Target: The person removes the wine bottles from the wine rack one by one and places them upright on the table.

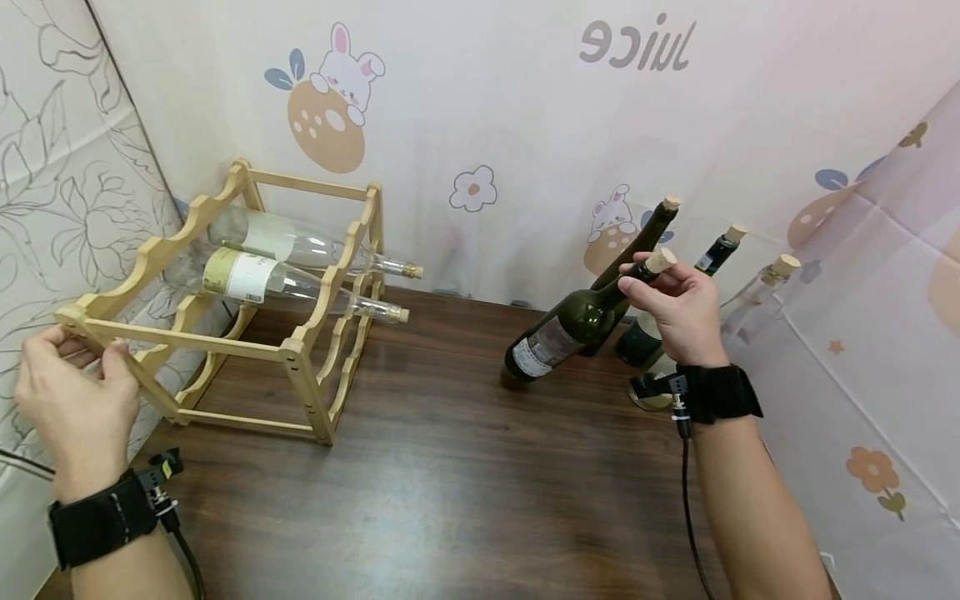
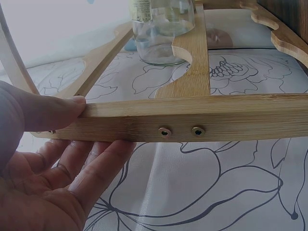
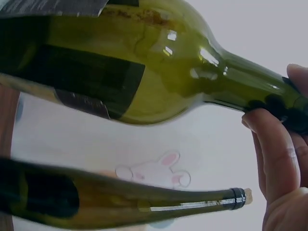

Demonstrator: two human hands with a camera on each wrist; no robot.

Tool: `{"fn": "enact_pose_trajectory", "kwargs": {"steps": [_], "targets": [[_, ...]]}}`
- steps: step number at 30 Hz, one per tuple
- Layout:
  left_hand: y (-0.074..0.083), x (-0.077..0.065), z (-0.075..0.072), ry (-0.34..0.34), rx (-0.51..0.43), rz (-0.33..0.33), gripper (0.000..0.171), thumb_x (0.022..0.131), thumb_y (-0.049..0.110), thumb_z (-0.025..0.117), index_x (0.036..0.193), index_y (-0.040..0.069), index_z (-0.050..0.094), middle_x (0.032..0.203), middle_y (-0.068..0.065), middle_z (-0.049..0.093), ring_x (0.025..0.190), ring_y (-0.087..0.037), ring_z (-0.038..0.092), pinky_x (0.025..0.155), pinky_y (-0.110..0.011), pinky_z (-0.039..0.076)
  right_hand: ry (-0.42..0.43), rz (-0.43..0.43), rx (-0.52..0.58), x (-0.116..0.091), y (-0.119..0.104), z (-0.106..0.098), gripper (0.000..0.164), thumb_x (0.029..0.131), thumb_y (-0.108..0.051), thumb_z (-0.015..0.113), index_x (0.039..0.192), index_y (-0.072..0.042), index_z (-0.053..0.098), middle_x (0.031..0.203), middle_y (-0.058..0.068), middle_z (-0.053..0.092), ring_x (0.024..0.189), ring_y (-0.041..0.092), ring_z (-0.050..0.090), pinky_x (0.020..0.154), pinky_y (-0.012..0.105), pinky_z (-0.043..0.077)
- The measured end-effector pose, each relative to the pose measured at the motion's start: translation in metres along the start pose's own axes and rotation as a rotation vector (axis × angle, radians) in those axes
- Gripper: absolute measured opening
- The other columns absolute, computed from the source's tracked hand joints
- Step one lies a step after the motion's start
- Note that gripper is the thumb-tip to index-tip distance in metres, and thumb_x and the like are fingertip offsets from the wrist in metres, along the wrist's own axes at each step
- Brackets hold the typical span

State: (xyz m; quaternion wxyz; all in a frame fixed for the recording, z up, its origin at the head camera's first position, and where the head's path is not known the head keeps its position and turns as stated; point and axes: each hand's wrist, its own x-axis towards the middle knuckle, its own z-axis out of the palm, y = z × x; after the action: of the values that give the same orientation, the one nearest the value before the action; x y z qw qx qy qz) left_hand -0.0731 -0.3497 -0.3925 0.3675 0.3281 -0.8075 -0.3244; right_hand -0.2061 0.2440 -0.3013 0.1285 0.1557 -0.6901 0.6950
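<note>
My left hand [image 1: 78, 392] grips the near left corner post of a light wooden bottle rack [image 1: 187, 340], thumb on one side and fingers under the other in the left wrist view. Two clear corked bottles [image 1: 251, 275] lie across the rack's top level, necks pointing right. With my right hand [image 1: 678, 312] I hold a dark green wine bottle [image 1: 581, 321] by its neck, just below the cork. That bottle tilts, its base low to the left over the table. In the right wrist view, fingers and thumb [image 3: 298, 77] wrap the green neck.
Behind the held bottle stands another dark corked bottle [image 1: 658, 223]. Further right are a dark bottle with a cork [image 1: 723, 248] and a clear corked bottle [image 1: 765, 279]. The brown wooden table [image 1: 450, 483] meets patterned cloth walls at the back and sides.
</note>
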Motion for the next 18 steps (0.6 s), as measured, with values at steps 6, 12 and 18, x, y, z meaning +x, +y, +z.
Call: {"fn": "enact_pose_trajectory", "kwargs": {"steps": [6,12,18], "targets": [[0.0,0.0,0.0,-0.006,-0.007,0.01,0.044,0.105,0.024,0.053,0.146,0.01,0.052,0.14,-0.016,0.061,0.082,0.031,0.032,0.086,0.007,0.04,0.014,0.027,-0.086,0.001,0.001,-0.009,0.033,0.09,0.007,0.077,0.119,-0.007,0.074,0.1,-0.005,0.081,0.088,0.005,0.075,0.079,0.016,0.064],[0.0,0.0,0.001,0.002,-0.004,0.017,0.043,0.105,0.024,0.053,0.146,0.01,0.053,0.139,-0.016,0.062,0.082,0.031,0.031,0.088,0.006,0.039,0.059,0.058,-0.169,0.001,0.003,-0.02,0.032,0.089,0.004,0.079,0.118,-0.009,0.076,0.098,-0.008,0.081,0.09,0.004,0.074,0.077,0.014,0.063],[0.0,0.0,0.001,0.0,0.006,0.01,0.044,0.105,0.025,0.052,0.147,0.011,0.052,0.141,-0.015,0.062,0.083,0.031,0.03,0.09,0.004,0.039,0.104,0.075,-0.341,0.004,0.001,-0.028,0.031,0.089,-0.005,0.082,0.119,-0.012,0.077,0.094,-0.016,0.079,0.086,0.0,0.072,0.072,0.011,0.059]]}}
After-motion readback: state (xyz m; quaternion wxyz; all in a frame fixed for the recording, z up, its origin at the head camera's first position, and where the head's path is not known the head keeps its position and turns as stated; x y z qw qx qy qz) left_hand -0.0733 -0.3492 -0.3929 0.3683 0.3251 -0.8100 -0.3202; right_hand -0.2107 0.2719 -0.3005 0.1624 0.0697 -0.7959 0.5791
